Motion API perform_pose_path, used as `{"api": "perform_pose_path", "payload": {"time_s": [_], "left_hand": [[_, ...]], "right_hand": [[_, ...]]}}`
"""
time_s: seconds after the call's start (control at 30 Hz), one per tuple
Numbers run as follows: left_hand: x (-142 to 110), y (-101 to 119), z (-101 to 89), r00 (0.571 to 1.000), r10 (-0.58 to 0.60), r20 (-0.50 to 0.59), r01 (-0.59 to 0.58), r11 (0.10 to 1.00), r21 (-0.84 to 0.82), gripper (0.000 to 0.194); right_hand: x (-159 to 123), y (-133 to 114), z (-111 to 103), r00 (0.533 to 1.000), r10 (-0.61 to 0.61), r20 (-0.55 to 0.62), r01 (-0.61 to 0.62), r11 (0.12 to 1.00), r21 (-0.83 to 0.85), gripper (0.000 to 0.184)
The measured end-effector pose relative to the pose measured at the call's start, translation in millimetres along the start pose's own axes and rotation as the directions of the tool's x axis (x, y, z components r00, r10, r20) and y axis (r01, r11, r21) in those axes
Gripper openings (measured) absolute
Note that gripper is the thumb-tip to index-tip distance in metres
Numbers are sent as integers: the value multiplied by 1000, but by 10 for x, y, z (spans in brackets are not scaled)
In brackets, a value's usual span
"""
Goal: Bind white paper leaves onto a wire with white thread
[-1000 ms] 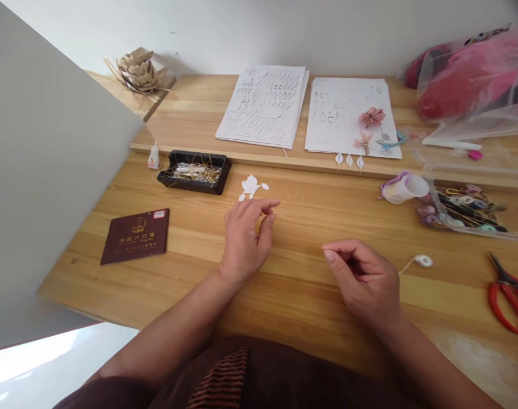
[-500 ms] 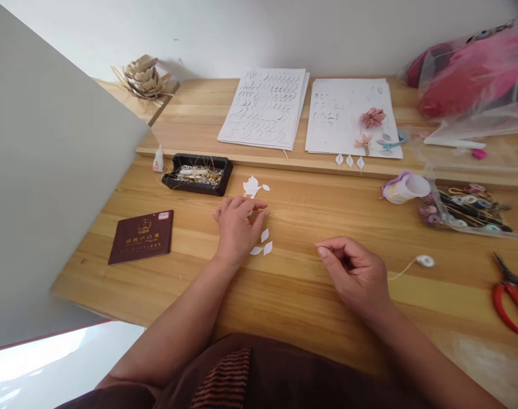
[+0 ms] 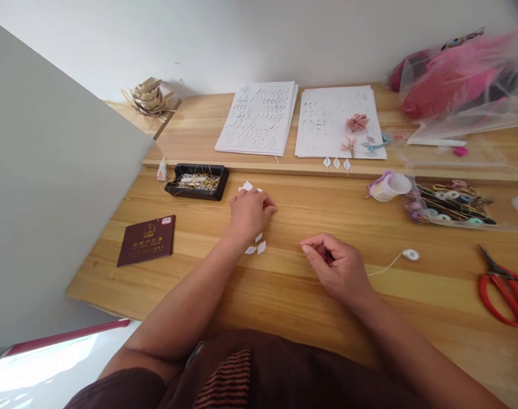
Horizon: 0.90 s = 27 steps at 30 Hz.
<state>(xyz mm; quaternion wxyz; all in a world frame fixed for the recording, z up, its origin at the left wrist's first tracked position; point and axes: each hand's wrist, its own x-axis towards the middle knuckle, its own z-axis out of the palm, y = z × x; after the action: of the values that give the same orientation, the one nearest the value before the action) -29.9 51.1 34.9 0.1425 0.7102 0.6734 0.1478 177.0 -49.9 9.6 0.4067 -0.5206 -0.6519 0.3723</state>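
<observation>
My left hand is over the wooden table among small white leaf-shaped paper pieces. Its thumb and forefinger are pinched together, and whatever lies between them is too small to make out. Just beyond the knuckles, more white paper pieces show partly. My right hand pinches the end of a thin pale thread, whose tip sticks out past the fingertips. From behind that hand the thread runs to a small white spool on the table.
Red-handled scissors lie at the right. A clear box of spools, a white cup, a black tray, a glue bottle and a maroon booklet surround the work area. Paper sheets rest on the raised ledge.
The view has shifted slightly. My left hand has moved toward the far paper pieces, and its thumb and forefinger have come together. My right hand still pinches the thread, its tip now showing.
</observation>
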Motion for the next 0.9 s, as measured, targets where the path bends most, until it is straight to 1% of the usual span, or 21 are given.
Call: {"api": "perform_pose_path", "payload": {"time_s": [0.17,0.27,0.3,0.37,0.47,0.53,0.6,0.7,0.73,0.83,0.9], "left_hand": [[-34,14,91,996,87,18,-89,991,97,12],[-50,0,98,995,99,23,-101,989,109,10],[-59,-6,88,995,101,16,-102,991,82,10],[-99,-17,55,994,104,-17,-104,994,-23,11],[-204,-30,19,983,126,-132,-154,961,-228,11],[-265,-34,41,966,150,-209,-211,926,-312,10],[-286,-40,103,962,153,-228,-231,897,-376,9],[-241,-61,202,982,73,-172,-152,845,-512,3],[-216,-76,216,986,44,-161,-127,823,-554,5],[-147,-152,185,977,-25,-211,-115,773,-624,16],[-118,-225,136,969,-78,-232,-97,747,-658,17]], "right_hand": [[9,5,-5,1000,-4,3,4,1000,13,14],[9,8,-7,1000,0,3,0,1000,13,13],[8,9,-8,1000,3,3,-3,1000,16,13],[8,8,-9,1000,9,3,-9,1000,25,13],[13,11,-12,1000,21,1,-21,999,47,13],[17,15,-12,1000,31,-1,-31,998,58,13],[18,22,-10,999,38,-5,-37,997,60,13],[18,31,-5,999,36,-12,-36,998,55,13],[18,33,-4,999,36,-12,-36,998,55,13],[17,29,-8,999,42,-7,-41,998,57,13],[16,21,-14,999,48,-6,-47,997,59,14]]}}
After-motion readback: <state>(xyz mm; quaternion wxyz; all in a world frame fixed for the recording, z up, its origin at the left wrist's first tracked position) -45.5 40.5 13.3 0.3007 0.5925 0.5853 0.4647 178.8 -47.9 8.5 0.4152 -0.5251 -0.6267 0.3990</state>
